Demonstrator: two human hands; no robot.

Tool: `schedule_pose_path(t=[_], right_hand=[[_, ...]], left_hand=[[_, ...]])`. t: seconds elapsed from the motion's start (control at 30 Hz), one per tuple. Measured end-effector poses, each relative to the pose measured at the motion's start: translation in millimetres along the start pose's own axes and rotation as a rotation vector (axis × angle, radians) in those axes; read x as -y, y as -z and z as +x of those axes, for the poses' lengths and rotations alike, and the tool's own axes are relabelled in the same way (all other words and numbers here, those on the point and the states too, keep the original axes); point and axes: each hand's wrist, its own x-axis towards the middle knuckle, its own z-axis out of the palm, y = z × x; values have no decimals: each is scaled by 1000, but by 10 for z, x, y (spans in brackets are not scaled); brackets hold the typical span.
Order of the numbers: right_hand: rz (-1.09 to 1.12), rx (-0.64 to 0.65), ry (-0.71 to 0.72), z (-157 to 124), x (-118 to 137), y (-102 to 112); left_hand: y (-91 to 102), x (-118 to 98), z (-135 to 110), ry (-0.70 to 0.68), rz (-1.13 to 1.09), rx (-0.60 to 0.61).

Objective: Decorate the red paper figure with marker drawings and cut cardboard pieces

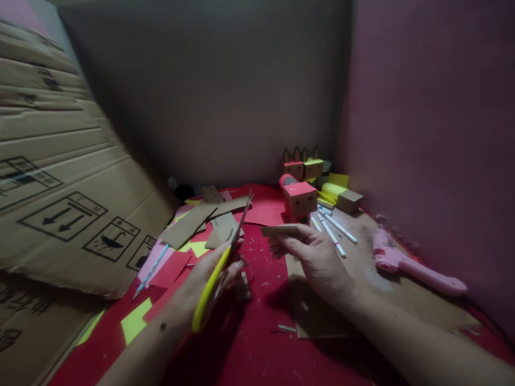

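Observation:
My left hand (pixel 215 271) is closed around yellow-handled scissors (pixel 217 284), whose dark blades point up and away. Their handle loops lean back towards my wrist. In my right hand (pixel 311 254) a small strip of cardboard (pixel 279 230) is pinched between thumb and fingers, its free end pointing left towards the blades. Scissors and strip are apart. Below the hands, tiny paper and cardboard scraps lie on the red table cover (pixel 265 311). A small cardboard offcut (pixel 242 287) rests beside my left fingers.
Cardboard pieces (pixel 191 222) and coloured paper (pixel 171 269) lie to the left under a large leaning carton (pixel 72 177). Box figures (pixel 301 198) stand at the back right, near several markers (pixel 332 236). A pink glue gun (pixel 414 265) lies on a cardboard sheet (pixel 322 316) by the wall.

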Motion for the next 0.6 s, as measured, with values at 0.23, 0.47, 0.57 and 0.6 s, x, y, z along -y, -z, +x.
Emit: schedule_pose_path(t=[0.23,0.47,0.57,0.6], right_hand=[[-712,232,687,-226,-87,-54],[-324,168,35,-218,57,-126],[-211,184,-318,-199,115,-173],[-195,199,-380,-192,116,-183]], left_hand=[[-236,27,24,101,-460,50],[-206,140,7,17,-400,-8],[-201,98,-24,-126,-226,-5],[-207,76,-36,-146,-170,-4]])
